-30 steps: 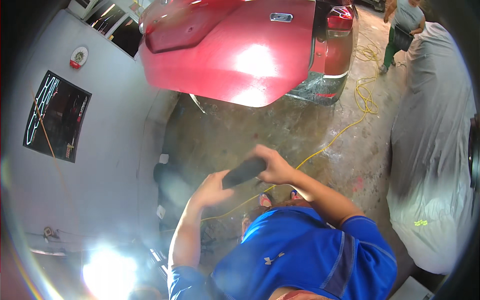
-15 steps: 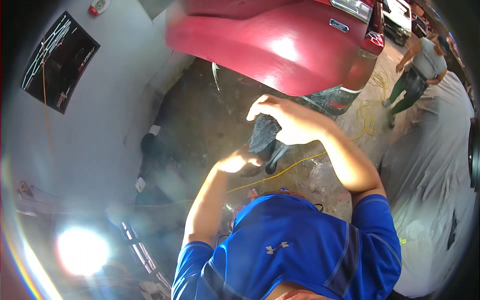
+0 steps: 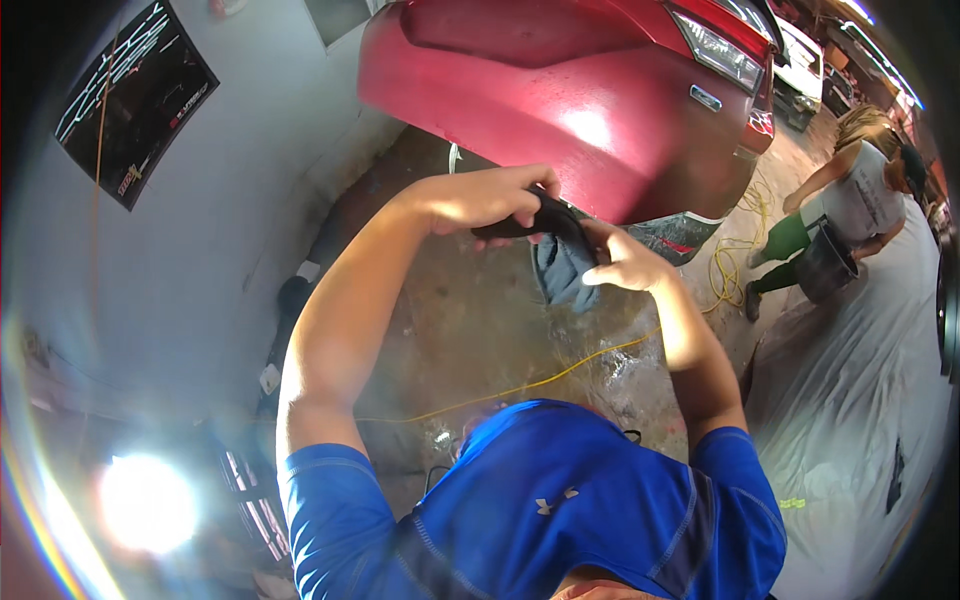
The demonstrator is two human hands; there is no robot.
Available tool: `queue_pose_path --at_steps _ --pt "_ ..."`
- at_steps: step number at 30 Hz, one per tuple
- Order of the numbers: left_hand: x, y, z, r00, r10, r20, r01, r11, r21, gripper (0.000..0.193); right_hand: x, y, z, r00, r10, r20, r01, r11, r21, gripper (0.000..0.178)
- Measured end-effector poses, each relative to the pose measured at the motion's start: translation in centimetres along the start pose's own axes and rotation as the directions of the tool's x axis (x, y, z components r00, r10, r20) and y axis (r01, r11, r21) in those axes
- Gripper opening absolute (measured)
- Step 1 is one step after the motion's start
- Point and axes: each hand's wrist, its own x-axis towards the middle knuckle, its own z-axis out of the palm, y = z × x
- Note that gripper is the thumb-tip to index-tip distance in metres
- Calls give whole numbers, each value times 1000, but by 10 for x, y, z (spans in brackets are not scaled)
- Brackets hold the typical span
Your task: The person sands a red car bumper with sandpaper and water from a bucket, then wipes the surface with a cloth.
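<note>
A dark cloth point(image 3: 565, 265) is stretched between my two hands in front of me, with a loose flap hanging down. My left hand point(image 3: 490, 200) is closed around its bunched left end. On the other end, my right hand point(image 3: 632, 262) pinches the cloth between thumb and fingers. Just beyond my hands is the front corner of a red vehicle point(image 3: 520, 110), its headlight point(image 3: 717, 52) at the far right. My hands overlap its lower edge in the view, and I cannot tell whether the cloth touches it.
Another person point(image 3: 870, 190) stands at the right with a black bucket point(image 3: 826, 264). Below them spreads a large pale cover point(image 3: 840, 400). A yellow cord point(image 3: 545, 381) runs across the floor. A bright lamp point(image 3: 148, 503) glares at lower left, near a wall with a dark banner point(image 3: 138, 100).
My left hand has risen and moved forward, and the cloth is now drawn out sideways between my hands. The other person has leaned over, and a black bucket now shows beside them.
</note>
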Motion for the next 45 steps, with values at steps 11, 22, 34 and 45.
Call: queue_pose_path --at_steps 11,22,34,45 --pt "-26 -8 -42 970 244 -18 -208 862 462 25 16 -30 66 771 -197 -605 379 906 188 35" --pt "36 -180 61 955 296 19 -224 762 -608 87 18 -129 100 852 -480 -208 266 740 -618 60" --pt "72 -143 102 999 26 20 -14 897 -442 22 -16 -29 21 782 -286 -554 -159 768 -621 22" --pt "88 -183 99 905 344 -252 -289 929 229 34 -58 82 103 881 312 -355 86 634 769 81"
